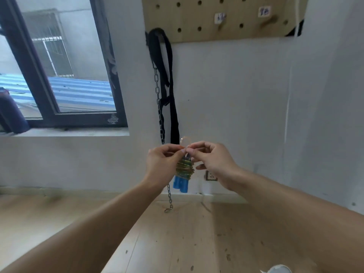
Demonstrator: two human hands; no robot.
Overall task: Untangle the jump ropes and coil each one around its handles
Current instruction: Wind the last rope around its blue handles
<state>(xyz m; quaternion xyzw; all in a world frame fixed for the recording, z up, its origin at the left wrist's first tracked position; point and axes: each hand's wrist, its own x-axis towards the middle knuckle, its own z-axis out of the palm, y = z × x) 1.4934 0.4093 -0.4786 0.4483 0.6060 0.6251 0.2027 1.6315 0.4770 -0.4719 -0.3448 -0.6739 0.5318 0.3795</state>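
A jump rope with two blue handles [180, 184] hangs upright between my hands, its greenish rope [184, 168] wound in many turns around the handles' upper part. My left hand [164, 164] and my right hand [211, 161] meet fingertip to fingertip above the bundle, each pinching the rope's thin loose end. A small pale loop of that end [185, 139] arches over my fingers. The tops of the handles are hidden behind my fingers.
A wooden pegboard [220, 18] hangs on the white wall above. Black straps [169, 79] and a metal chain [160, 115] dangle from it behind the rope. A window [59, 66] is at left, a wall socket [211, 176] low at right, and wooden floor [187, 243] below.
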